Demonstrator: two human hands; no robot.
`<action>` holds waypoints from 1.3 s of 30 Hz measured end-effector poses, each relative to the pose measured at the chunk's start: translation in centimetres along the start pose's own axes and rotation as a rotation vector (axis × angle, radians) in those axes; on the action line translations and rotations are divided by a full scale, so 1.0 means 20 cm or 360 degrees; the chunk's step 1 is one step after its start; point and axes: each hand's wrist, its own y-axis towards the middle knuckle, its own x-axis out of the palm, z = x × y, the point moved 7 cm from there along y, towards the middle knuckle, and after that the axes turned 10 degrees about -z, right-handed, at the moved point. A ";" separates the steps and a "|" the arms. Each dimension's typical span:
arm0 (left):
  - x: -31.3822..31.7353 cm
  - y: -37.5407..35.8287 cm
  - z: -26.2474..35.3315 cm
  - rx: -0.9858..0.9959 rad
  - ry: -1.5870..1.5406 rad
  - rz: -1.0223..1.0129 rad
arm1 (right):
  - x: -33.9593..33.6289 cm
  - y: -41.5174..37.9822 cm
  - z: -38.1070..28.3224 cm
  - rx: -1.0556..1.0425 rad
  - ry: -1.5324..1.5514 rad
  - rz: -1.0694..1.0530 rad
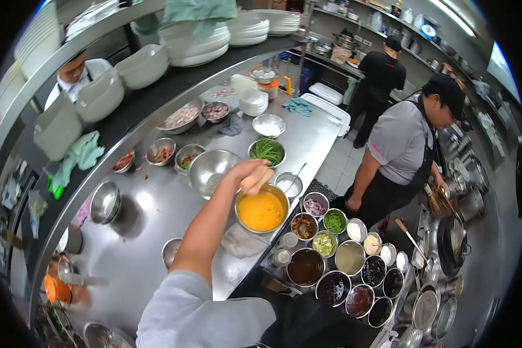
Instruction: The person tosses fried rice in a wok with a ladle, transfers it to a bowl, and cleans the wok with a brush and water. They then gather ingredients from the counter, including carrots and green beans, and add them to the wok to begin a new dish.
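Note:
My left hand (254,177) is closed in a fist above a metal bowl (238,221) of yellow beaten egg (260,211). What the fingers hold, if anything, is hidden. The forearm crosses the steel table from the bottom of the view. Left of the hand sits a large metal mixing bowl (206,168). Just beyond the fist stands a bowl of chopped green beans (267,149). To its right is a small container of white powder (289,184) with a spoon in it. A greyish cloth (242,240) lies beside the egg bowl. My right hand is out of view.
Pots of dark sauces (333,288) and chopped vegetables (325,243) crowd the right side. Bowls of cut meat (182,116) stand farther back. A shelf with white dishes (194,43) arches over the left. A co-worker in a grey shirt (397,136) stands by the wok (451,240).

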 end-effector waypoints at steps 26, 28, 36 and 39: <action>-0.58 0.84 -0.62 -0.0287 -0.0688 0.0645 | 0.22 -0.43 0.28 0.0313 0.0276 0.0179; -0.57 0.74 -0.52 -0.0204 -0.0408 0.0769 | 0.22 -0.40 0.29 0.0280 0.0256 0.0154; 0.00 -0.72 0.23 0.0304 0.0492 0.0586 | 0.21 -0.24 0.38 0.0076 0.0140 -0.0022; 0.12 -1.37 0.08 0.0003 0.0212 0.0652 | 0.22 -0.18 0.46 -0.0016 0.0117 -0.0095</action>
